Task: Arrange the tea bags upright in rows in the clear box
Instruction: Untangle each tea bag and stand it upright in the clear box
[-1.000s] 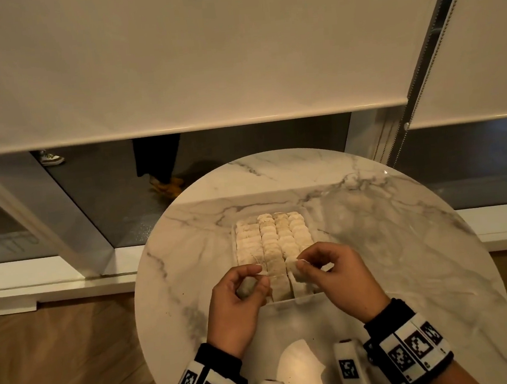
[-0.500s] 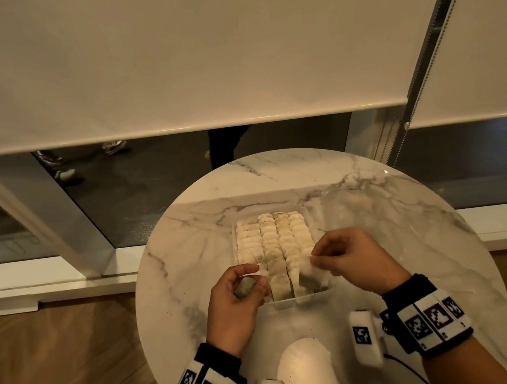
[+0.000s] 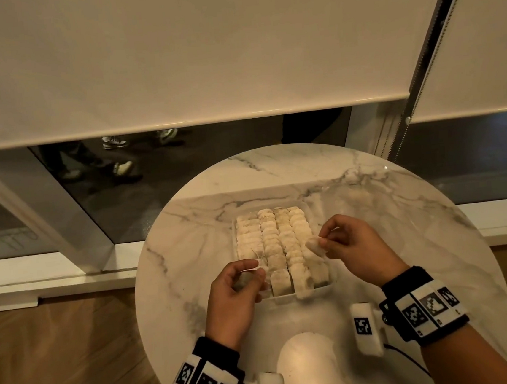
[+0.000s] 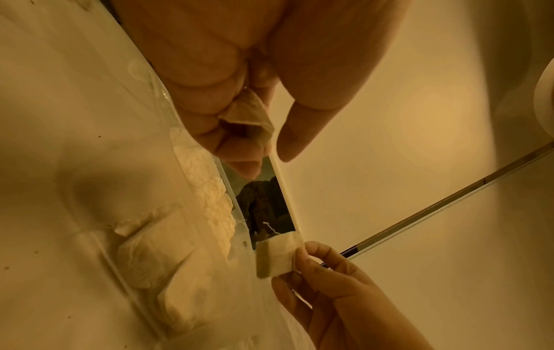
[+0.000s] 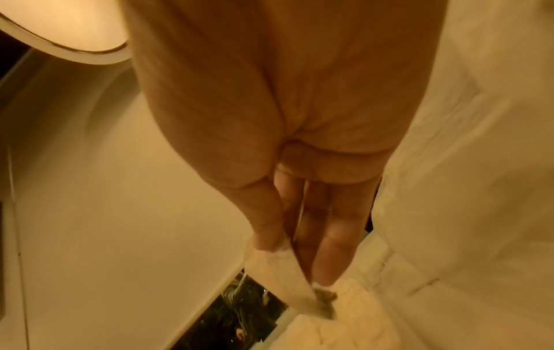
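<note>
Head view shows the clear box [image 3: 317, 288] on the round marble worktop [image 3: 405, 239] nearly full: four rows of tea bags [image 3: 270, 236] stand upright, packed close from the far wall toward the near one. By my reading the task is close to done. What seems left is the near end, where the left row looks short and the right row's near bags lean. The left hand [image 3: 236, 298], at the box's near left corner, has its fingers curled round a tea bag [image 4: 248, 116]. The right hand [image 3: 353, 244], over the right row, pinches another tea bag [image 3: 313, 245] by its top edge, lifted above the box. No brand, label or readable writing shows on bags or box; the wristbands carry only black-and-white square markers.
</note>
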`<state>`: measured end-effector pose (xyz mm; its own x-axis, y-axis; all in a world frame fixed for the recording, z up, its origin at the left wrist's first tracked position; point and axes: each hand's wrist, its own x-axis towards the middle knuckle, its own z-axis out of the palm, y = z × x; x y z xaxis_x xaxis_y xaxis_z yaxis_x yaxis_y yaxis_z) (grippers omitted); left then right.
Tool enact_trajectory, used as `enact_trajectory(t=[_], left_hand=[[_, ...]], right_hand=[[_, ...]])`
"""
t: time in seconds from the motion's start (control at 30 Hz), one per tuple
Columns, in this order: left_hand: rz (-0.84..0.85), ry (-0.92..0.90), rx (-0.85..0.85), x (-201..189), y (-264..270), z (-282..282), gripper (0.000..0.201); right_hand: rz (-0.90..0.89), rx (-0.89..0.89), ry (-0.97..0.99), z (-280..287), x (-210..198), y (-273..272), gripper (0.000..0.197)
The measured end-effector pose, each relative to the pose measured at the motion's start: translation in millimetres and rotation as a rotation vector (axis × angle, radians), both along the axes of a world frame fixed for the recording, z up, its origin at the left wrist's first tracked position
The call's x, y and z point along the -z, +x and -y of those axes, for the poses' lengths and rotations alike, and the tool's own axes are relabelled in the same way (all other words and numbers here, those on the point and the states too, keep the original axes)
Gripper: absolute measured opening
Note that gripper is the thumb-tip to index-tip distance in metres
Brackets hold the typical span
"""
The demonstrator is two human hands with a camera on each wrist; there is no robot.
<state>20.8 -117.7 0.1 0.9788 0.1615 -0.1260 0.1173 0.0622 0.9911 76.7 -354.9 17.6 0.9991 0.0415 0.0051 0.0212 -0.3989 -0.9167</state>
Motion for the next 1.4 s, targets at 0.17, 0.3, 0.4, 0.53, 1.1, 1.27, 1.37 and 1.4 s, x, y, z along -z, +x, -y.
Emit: enact_trajectory(t=[0.17, 0.3, 0.4, 0.53, 1.1, 1.27, 1.37, 1.4], left_hand=[[-0.068, -0.018, 0.085, -10, 7, 0, 0.025], [-0.026, 0.194, 0.187, -12, 17, 2, 0.025], [0.017, 0.448, 0.261, -16, 27, 1, 0.029], [0.002, 0.685, 0.387, -28, 39, 2, 0.033], [-0.188, 1.210, 0.826, -44, 96, 30, 0.019], [-0.213, 1.219, 0.837, -29, 97, 30, 0.018], [-0.192, 1.220, 0.803, -23, 97, 31, 0.019], [-0.185, 1.223, 0.792, -22, 96, 31, 0.019]], right_hand=[[-0.001, -0.059, -0.226, -1, 5, 4, 0.023], [-0.022, -0.158, -0.447, -6, 1, 9, 0.027], [-0.056, -0.238, -0.576, -8, -4, 13, 0.025], [-0.094, -0.304, -0.679, -12, -13, 16, 0.029], [-0.349, -0.349, -0.677, -28, -22, 27, 0.040], [-0.312, -0.372, -0.836, -35, -21, 23, 0.040], [-0.260, -0.382, -0.914, -41, -19, 21, 0.037], [-0.237, -0.380, -0.945, -42, -18, 20, 0.034]])
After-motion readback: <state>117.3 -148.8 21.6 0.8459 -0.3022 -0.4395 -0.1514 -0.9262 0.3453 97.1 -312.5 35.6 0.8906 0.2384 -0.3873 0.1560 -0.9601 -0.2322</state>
